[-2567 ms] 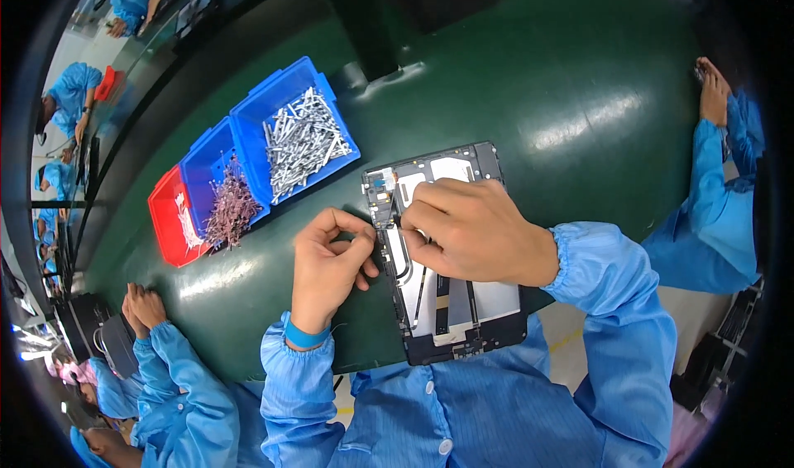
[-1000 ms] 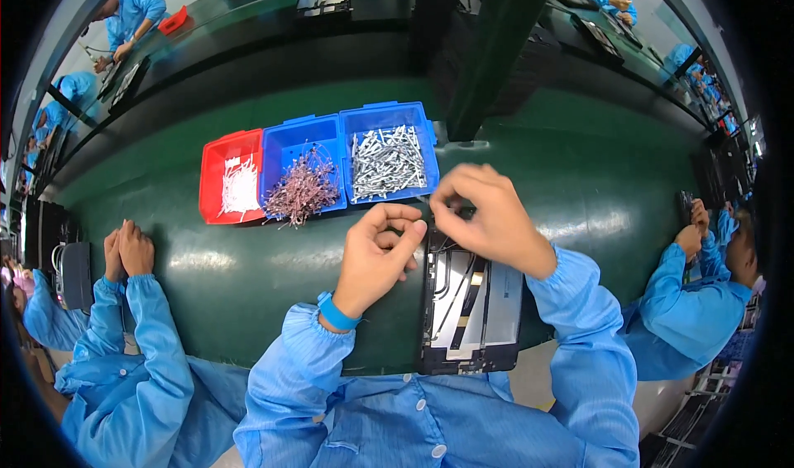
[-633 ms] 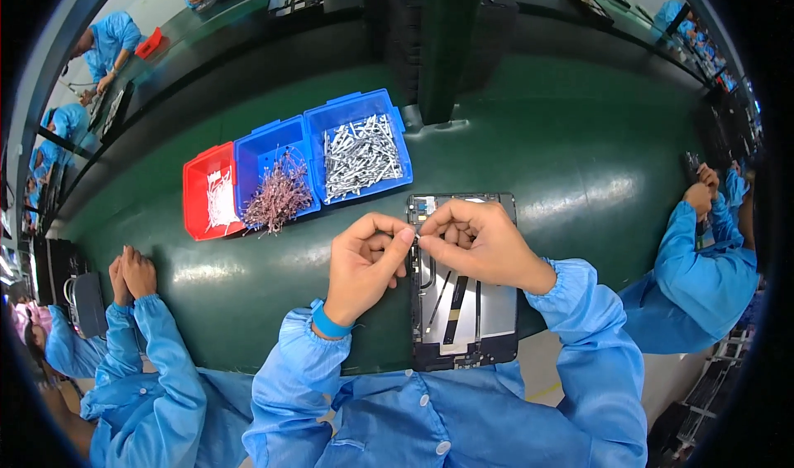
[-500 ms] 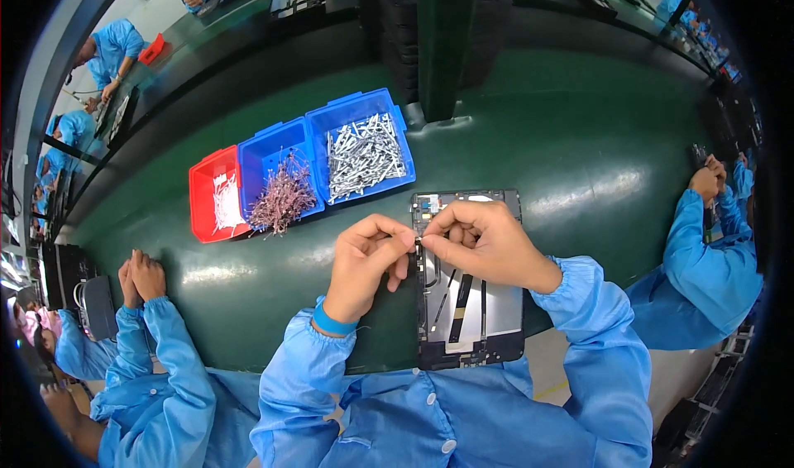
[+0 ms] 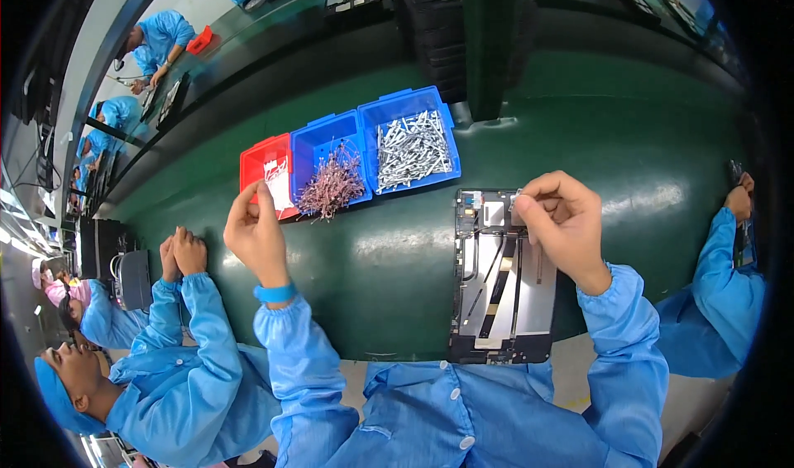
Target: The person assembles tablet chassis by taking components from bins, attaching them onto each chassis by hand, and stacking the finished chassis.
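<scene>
An opened tablet [image 5: 536, 307] with bare inner parts lies on the bench before me, its silver panel and dark flat cables showing. My right hand [image 5: 569, 226] is over its upper right corner, thumb and forefinger pinched; what they hold, if anything, is too small to name. Well to the left, my left hand [image 5: 255, 235] is raised with its fingertips pinched together, in front of the red bin [image 5: 251, 164] of thin white strips [image 5: 279, 185]. Whether something tiny sits between those fingertips cannot be made out.
Beside the red bin stand a blue bin [image 5: 310, 137] with tangled pinkish wired parts [image 5: 332, 185] and another blue bin [image 5: 397, 104] full of silvery strips [image 5: 413, 150]. A dark green post [image 5: 488, 46] rises behind them. Co-workers in blue sit at left [image 5: 190, 385] and right [image 5: 703, 311].
My left hand has left the tablet and swung left to the red bin. My right hand has moved slightly from the tablet's left edge to its upper right. The view has shifted left.
</scene>
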Available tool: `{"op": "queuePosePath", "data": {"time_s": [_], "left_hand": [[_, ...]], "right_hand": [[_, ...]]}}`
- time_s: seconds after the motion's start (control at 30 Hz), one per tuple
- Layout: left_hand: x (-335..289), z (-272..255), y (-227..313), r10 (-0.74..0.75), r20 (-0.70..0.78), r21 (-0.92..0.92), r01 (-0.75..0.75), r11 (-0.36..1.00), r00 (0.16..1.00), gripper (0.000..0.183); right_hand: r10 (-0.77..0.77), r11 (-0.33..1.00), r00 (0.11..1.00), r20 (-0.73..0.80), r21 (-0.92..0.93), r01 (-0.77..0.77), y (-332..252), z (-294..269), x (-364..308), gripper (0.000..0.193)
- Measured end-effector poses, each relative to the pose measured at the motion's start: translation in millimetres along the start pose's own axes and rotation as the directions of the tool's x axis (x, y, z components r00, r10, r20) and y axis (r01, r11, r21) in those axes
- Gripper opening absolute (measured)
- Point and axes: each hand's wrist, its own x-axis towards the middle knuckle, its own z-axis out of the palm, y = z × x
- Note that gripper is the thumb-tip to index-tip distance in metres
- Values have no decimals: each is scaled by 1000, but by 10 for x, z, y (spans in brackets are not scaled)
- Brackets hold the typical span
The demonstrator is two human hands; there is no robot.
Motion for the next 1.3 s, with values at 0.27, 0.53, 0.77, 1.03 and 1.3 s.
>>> {"op": "queuePosePath", "data": {"time_s": [0.27, 0.53, 0.77, 1.03, 1.3], "left_hand": [[-773, -41, 492, -225, 596, 19, 266, 964, 771, 16], [-1481, 144, 1021, -186, 971, 28, 692, 721, 154, 62], [-1440, 568, 1414, -203, 947, 318, 824, 470, -249, 32], [-1319, 851, 1614, 247, 647, -541, 206, 815, 721, 8], [-1389, 982, 1320, 577, 360, -546, -336, 768, 734, 35]], "right_hand": [[199, 976, 977, -80, 101, -191, 129, -311, -161, 7], [33, 998, 989, -142, -49, -40, 411, -307, -579, 7], [-35, 999, 975, -218, 16, 39, 390, -391, -576, 6], [-248, 961, 951, -185, 77, 265, -652, -404, -216, 4], [-264, 940, 951, 158, 261, 217, -893, 40, -197, 5]]}}
